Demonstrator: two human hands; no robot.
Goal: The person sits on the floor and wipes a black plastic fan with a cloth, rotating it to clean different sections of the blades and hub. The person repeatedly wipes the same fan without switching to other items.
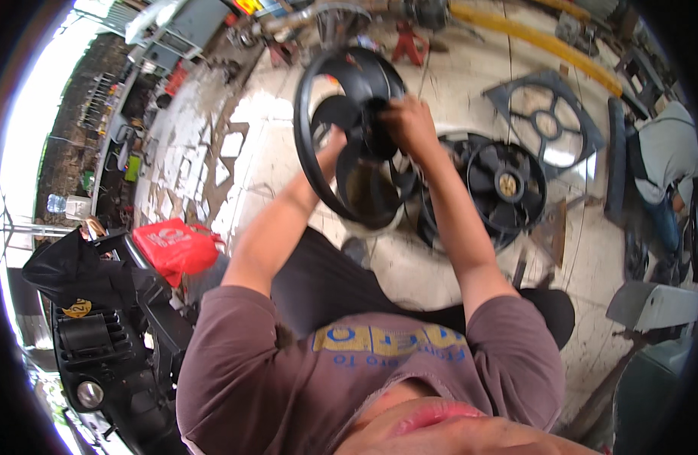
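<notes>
The ringed fan (370, 136) is black, ring and blades alike. To its right, a second fan (487, 180) is also black, with a tan hub (508, 184), and farther right a spoked frame (578, 108) is dark grey. Above it, a stand (408, 45) is red; up to its right, a beam (542, 45) is yellow. Left of and below it, a red bag (174, 250) carries white print. Below it, the shirt (239, 356) is brownish purple with yellow and blue print.

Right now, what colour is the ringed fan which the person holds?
The ringed fan is black, best seen in the head view.
</notes>
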